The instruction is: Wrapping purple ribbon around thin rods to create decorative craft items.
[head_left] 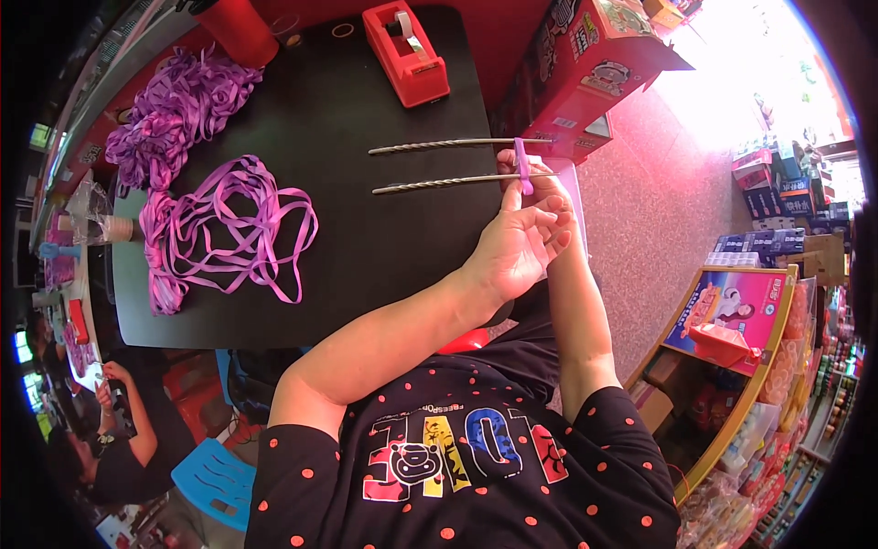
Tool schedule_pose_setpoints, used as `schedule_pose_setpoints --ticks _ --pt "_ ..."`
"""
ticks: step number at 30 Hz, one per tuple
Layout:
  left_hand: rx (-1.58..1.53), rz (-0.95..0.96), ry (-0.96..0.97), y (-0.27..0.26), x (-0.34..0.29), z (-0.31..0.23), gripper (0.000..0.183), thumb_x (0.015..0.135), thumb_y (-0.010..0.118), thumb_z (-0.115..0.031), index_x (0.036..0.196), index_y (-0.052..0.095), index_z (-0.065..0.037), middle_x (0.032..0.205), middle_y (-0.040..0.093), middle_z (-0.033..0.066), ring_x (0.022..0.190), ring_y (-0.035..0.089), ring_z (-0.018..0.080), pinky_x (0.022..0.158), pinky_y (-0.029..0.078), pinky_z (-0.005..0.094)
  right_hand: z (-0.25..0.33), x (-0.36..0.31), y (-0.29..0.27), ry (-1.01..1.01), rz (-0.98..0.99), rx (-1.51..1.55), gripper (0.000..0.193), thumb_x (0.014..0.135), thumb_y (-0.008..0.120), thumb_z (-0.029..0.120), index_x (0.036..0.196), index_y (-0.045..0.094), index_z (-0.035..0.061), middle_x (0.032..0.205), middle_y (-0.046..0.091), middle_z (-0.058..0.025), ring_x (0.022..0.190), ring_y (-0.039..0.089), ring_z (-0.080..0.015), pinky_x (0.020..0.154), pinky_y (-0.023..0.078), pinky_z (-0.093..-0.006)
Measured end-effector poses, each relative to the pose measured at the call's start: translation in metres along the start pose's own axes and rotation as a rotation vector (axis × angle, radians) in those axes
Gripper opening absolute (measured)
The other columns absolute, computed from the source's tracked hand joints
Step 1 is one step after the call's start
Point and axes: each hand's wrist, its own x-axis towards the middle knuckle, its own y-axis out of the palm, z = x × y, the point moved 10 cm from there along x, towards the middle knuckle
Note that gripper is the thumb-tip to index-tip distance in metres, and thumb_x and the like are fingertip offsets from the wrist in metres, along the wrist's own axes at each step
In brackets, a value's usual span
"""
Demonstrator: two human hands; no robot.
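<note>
Evidently, the purple strip (522,163) crosses both twisted metal rods (439,184) toward their right ends. To work it neatly, I'd lay it flat and tension it evenly; pulling too hard could draw the rods together and skew their spacing.

My left hand (519,245), on the near side of the rods, has curled fingers with a tip by the strip's lower end; I cannot tell whether it pinches. My right hand (549,190) curves around the rods' right part, and its grip is likewise unclear. A light fingertip touch should suit such soft ribbon.

Left of the rods, a loose ribbon tangle (242,224) lies on the bench (366,238); beyond them sits a red tape dispenser (421,80).
</note>
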Motion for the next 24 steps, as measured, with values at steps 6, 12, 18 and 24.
schedule_pose_setpoints --ticks 6,12,18,24 --pt "0.025 -0.018 0.012 0.002 -0.003 -0.003 0.075 0.079 0.053 0.005 0.140 0.024 -0.026 0.104 0.057 0.0030 0.101 0.056 0.0188 0.088 0.045 0.0380 -0.005 0.001 0.011 0.021 0.186 0.203 0.021 0.095 0.051 0.016 0.111 0.057 0.0039 0.097 0.057 -0.0002 0.075 0.054 -0.0055 0.060 0.046 -0.0170" --pt "0.074 -0.028 0.020 -0.001 -0.002 -0.003 0.066 0.081 0.051 0.005 0.136 0.032 -0.025 0.103 0.057 0.0025 0.099 0.056 0.0189 0.088 0.045 0.0368 0.010 0.004 -0.007 0.129 -0.031 0.055 0.012 0.090 0.056 0.016 0.097 0.060 0.0065 0.083 0.062 -0.0029 0.068 0.058 -0.0108 0.056 0.049 -0.0236" --pt "0.158 -0.014 0.047 -0.004 0.002 -0.001 0.059 0.083 0.049 0.002 0.134 0.034 -0.024 0.106 0.056 0.0027 0.097 0.056 0.0182 0.087 0.045 0.0363 0.034 0.008 -0.030 0.278 -0.218 -0.227 0.010 0.076 0.066 0.013 0.083 0.064 0.0050 0.080 0.066 -0.0085 0.069 0.063 -0.0205 0.064 0.052 -0.0318" --pt "0.240 -0.011 0.067 0.002 -0.001 -0.003 0.063 0.082 0.048 0.002 0.137 0.032 -0.024 0.109 0.053 0.0035 0.096 0.054 0.0171 0.086 0.044 0.0356 0.050 -0.001 -0.010 0.306 -0.171 -0.396 0.015 0.081 0.060 0.017 0.082 0.065 0.0034 0.061 0.050 0.0023 0.057 0.052 -0.0142 0.058 0.046 -0.0291"
